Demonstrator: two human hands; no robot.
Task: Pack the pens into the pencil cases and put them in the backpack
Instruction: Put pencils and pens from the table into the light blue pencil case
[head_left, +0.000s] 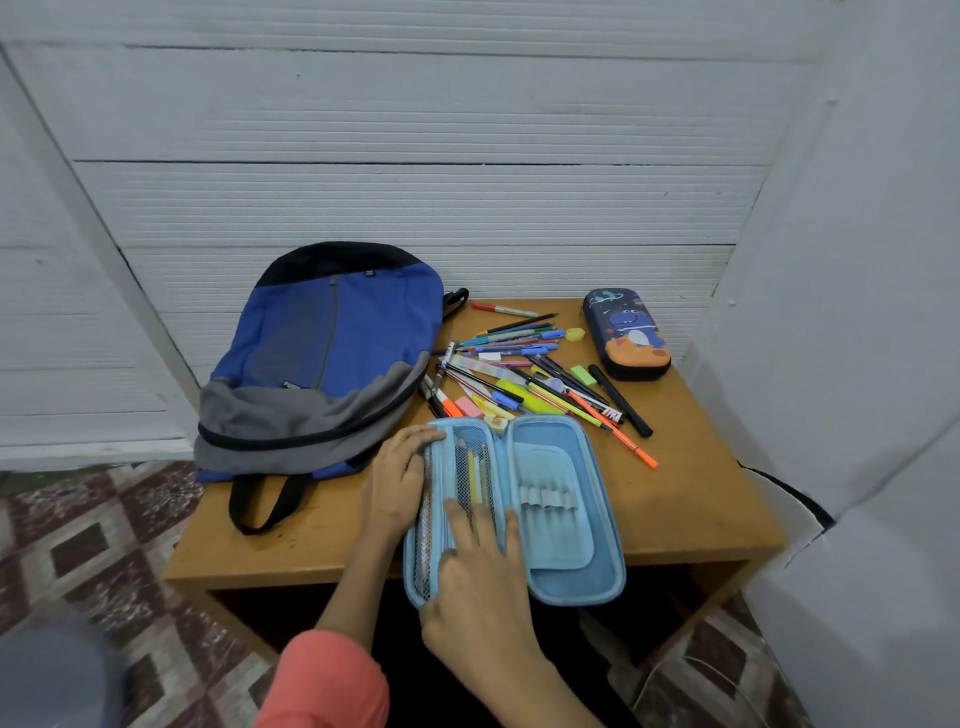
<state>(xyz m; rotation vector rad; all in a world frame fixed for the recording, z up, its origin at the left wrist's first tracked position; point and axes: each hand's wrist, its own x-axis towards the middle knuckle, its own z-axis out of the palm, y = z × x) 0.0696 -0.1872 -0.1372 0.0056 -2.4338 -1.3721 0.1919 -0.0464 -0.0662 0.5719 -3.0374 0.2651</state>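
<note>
A wooden table (675, 499) fills the middle of the frame, set against white panelled walls. On its left part a blue and grey backpack (322, 364) is laid flat, its zip apparently closed. At lower centre a light blue pencil case (566, 519) is spread open like a book at the table's front edge; a few pens are seen behind the mesh pocket of its left half, while the elastic loops of its right half are empty. Above it, at centre right, a loose pile of pens (524, 379) with erasers is left on the table, and a dark dinosaur-print pencil case (626, 332) is shut at the upper right corner. The left hand (397, 480) is curled over the case's left edge, steadying it. The right hand (480, 577) is spread flat on the mesh, holding nothing. The filling step is judged barely begun; next, pens from the pile must be gathered and slid in.
</note>
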